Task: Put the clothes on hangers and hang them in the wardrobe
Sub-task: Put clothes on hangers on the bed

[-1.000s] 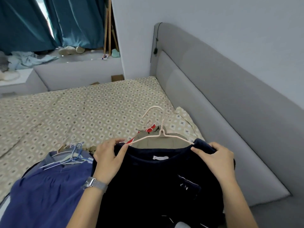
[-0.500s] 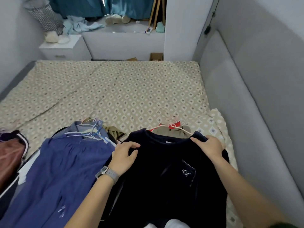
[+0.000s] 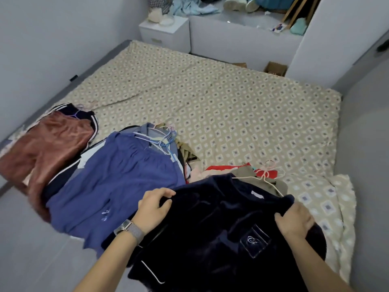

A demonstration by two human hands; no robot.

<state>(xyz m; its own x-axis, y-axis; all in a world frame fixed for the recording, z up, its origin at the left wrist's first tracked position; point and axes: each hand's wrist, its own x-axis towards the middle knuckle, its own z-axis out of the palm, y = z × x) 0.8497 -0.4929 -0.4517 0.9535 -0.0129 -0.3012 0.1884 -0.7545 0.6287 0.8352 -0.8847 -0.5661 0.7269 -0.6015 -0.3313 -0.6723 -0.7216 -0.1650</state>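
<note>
Both forearms reach fwd from bottom edge over the near end of the bed (image 3: 231,106). Left hand (image 3: 152,209), watch w/ mesh band on wrist, palm down, fingers curled, gripping the left shoulder of the dark navy top (image 3: 210,228). Right hand (image 3: 294,220), also palm down, thumb toward centre, fingers bunching and holding the top's right shoulder. Top lies at bed's near right corner, collar toward far end, pale hanger (image 3: 267,180) poking out just past collar, on an olive garment there. Left of the top, still on the bed: blue garment (image 3: 117,182) w/ a bunch of wire hangers at its far end, then rust-brown garment (image 3: 48,148) nr bed's left edge. White nightstand (image 3: 166,32) beyond bed's far left corner.
</note>
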